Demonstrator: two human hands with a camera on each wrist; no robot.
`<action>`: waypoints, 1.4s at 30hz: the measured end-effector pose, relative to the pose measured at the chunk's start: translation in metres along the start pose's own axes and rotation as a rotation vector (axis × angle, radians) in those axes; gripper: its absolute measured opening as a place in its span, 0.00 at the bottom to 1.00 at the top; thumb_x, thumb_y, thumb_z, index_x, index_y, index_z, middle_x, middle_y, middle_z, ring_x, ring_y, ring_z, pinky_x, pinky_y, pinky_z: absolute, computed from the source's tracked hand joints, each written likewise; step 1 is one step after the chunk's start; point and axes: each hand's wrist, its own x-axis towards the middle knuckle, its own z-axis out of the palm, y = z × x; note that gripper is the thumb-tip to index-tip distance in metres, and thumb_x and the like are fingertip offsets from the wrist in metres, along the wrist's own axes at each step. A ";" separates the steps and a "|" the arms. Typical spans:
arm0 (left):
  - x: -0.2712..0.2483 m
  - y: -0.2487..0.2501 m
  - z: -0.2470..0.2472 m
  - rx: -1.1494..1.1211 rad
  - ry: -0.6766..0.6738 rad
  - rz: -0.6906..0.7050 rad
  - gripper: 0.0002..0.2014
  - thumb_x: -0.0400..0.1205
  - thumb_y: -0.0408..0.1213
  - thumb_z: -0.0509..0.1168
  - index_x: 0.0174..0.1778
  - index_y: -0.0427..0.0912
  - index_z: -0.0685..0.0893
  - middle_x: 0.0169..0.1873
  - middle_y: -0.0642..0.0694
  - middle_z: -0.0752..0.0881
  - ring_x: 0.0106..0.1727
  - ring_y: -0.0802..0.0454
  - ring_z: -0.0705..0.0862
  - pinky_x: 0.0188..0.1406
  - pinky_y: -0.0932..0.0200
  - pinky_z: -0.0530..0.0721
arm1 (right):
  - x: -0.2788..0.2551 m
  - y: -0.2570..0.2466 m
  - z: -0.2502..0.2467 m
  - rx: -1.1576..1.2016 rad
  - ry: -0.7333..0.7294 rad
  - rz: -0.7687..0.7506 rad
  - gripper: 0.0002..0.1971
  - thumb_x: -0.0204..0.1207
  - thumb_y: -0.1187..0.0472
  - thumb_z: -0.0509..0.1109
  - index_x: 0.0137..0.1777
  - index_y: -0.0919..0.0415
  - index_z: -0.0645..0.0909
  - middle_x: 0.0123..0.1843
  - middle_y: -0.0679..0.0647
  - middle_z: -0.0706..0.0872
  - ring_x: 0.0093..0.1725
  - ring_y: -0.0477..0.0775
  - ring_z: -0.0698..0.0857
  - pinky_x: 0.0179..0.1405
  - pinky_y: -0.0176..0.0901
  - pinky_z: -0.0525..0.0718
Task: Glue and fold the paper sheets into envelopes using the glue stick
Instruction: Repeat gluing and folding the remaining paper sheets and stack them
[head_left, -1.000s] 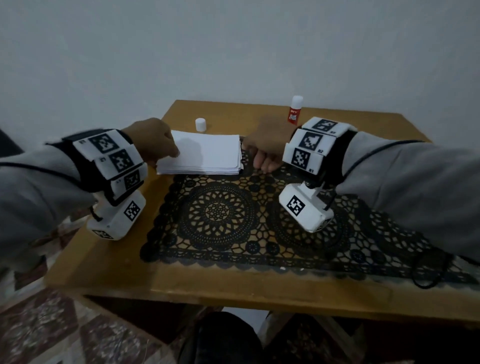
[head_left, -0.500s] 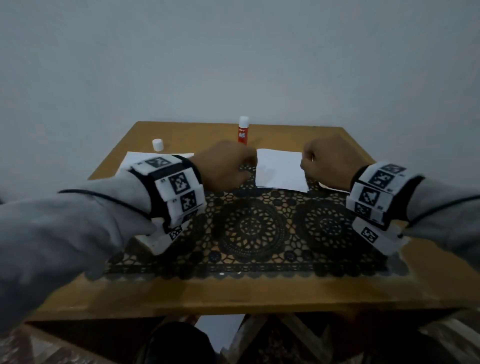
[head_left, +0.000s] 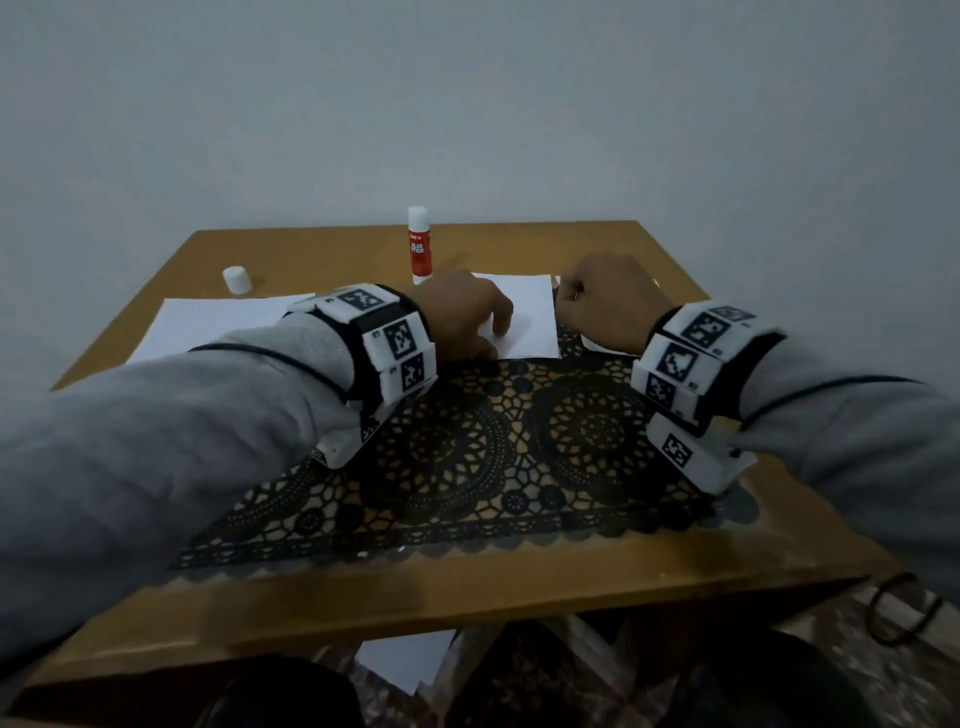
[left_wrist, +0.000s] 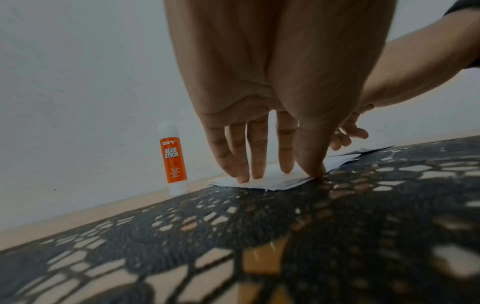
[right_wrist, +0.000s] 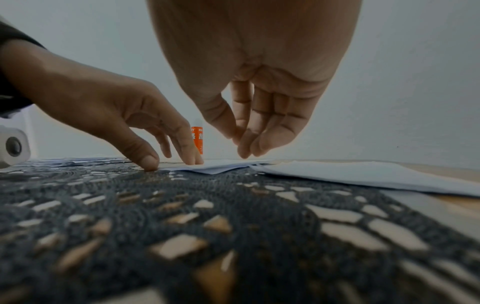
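Note:
A white folded paper sheet (head_left: 530, 317) (left_wrist: 262, 182) (right_wrist: 221, 164) lies at the far edge of the black lace mat (head_left: 493, 457). My left hand (head_left: 467, 322) (left_wrist: 275, 170) presses straight fingertips down on the sheet's left part, thumb at its near edge. My right hand (head_left: 597, 306) (right_wrist: 241, 142) is at the sheet's right edge, fingers curled and bunched against the thumb just above the paper, with nothing seen between them. The red and white glue stick (head_left: 418, 244) (left_wrist: 173, 162) stands upright and uncapped behind the sheet. Its white cap (head_left: 236, 279) stands far left.
A stack of white sheets (head_left: 208, 325) lies left on the wooden table (head_left: 467, 587). More paper (head_left: 597, 347) (right_wrist: 363, 172) lies under and right of my right hand. A wall is close behind the table. A black cable loop (head_left: 904, 608) hangs at the near right.
A sheet went from the left stack to the mat's middle between both hands. My left hand has since uncurled and now presses flat on it; the right stays curled at its right edge.

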 end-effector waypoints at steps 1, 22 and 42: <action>0.000 0.000 0.000 0.008 0.006 0.006 0.13 0.79 0.45 0.70 0.58 0.47 0.83 0.59 0.48 0.83 0.62 0.49 0.79 0.57 0.61 0.71 | 0.000 0.000 0.001 0.004 -0.001 -0.001 0.13 0.74 0.67 0.67 0.28 0.59 0.76 0.30 0.45 0.75 0.32 0.45 0.73 0.27 0.34 0.65; 0.003 0.006 0.002 0.066 0.058 -0.010 0.07 0.84 0.35 0.60 0.48 0.40 0.82 0.49 0.41 0.86 0.59 0.43 0.81 0.67 0.43 0.76 | 0.005 0.007 0.006 0.022 -0.026 0.039 0.08 0.74 0.69 0.67 0.44 0.71 0.88 0.44 0.61 0.89 0.44 0.56 0.84 0.39 0.40 0.76; 0.003 0.008 0.002 -0.081 0.159 -0.098 0.08 0.85 0.32 0.59 0.54 0.36 0.82 0.53 0.41 0.85 0.56 0.44 0.80 0.55 0.61 0.67 | -0.002 0.000 -0.001 0.106 -0.093 0.060 0.05 0.71 0.69 0.74 0.44 0.61 0.87 0.34 0.42 0.78 0.40 0.47 0.79 0.29 0.30 0.68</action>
